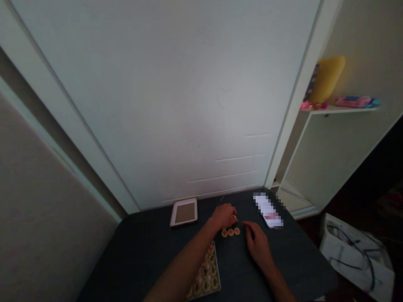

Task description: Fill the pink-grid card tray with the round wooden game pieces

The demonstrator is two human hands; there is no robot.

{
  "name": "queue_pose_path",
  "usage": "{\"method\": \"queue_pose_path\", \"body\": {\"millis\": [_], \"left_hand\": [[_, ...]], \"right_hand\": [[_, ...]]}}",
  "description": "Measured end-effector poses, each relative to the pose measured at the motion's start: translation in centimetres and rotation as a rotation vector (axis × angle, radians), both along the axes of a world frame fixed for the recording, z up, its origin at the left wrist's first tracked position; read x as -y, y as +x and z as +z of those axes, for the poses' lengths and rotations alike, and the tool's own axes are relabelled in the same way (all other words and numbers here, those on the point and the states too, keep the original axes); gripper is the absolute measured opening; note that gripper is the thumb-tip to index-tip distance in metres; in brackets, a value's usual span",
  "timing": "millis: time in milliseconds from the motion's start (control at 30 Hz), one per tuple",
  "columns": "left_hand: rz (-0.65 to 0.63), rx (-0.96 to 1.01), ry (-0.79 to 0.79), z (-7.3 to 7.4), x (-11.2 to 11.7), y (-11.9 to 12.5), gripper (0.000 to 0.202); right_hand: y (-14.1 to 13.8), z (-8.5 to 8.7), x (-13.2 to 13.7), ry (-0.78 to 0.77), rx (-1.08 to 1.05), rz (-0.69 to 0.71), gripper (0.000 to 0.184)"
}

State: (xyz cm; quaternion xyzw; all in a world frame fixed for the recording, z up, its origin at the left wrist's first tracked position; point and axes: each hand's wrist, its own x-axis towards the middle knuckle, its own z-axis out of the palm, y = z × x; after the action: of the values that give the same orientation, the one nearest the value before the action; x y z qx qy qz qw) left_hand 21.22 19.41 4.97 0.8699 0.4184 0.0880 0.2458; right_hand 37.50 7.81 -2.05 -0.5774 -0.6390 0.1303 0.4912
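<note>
Three round wooden game pieces (pixel 231 232) with red marks lie in a row on the dark table (pixel 147 247). My left hand (pixel 225 216) hovers just behind them with its fingers curled, pinching something I cannot make out. My right hand (pixel 257 244) rests on the table to the right of the row, index finger stretched toward the pieces, fingers apart, holding nothing. A box of several more round pieces (pixel 207 272) sits under my left forearm near the table's front.
A shallow empty box lid (pixel 184 212) lies at the back of the table. A blurred white card (pixel 267 209) lies at the back right. A white shelf unit (pixel 327 138) with toys stands to the right, a white bag (pixel 355 251) on the floor below.
</note>
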Motion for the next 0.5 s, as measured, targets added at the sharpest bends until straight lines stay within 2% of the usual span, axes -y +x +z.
{"method": "queue_pose_path", "body": {"millis": [167, 300, 400, 500], "left_hand": [[0.062, 0.157, 0.034, 1.5, 0.2, -0.3, 0.028], [0.136, 0.368, 0.026, 3.2, 0.9, -1.9, 0.027], [0.170, 0.517, -0.036, 4.0, 2.4, -3.9, 0.031], [0.195, 0.637, -0.125, 4.3, 4.6, -5.9, 0.034]], "right_hand": [[0.1, 0.6, 0.2, -0.020, -0.062, -0.035, 0.030], [0.1, 1.2, 0.4, -0.027, -0.099, -0.060, 0.034], [-0.5, 1.9, 0.8, -0.031, -0.125, -0.064, 0.037], [-2.0, 3.2, 1.7, -0.045, -0.186, -0.011, 0.037]]}}
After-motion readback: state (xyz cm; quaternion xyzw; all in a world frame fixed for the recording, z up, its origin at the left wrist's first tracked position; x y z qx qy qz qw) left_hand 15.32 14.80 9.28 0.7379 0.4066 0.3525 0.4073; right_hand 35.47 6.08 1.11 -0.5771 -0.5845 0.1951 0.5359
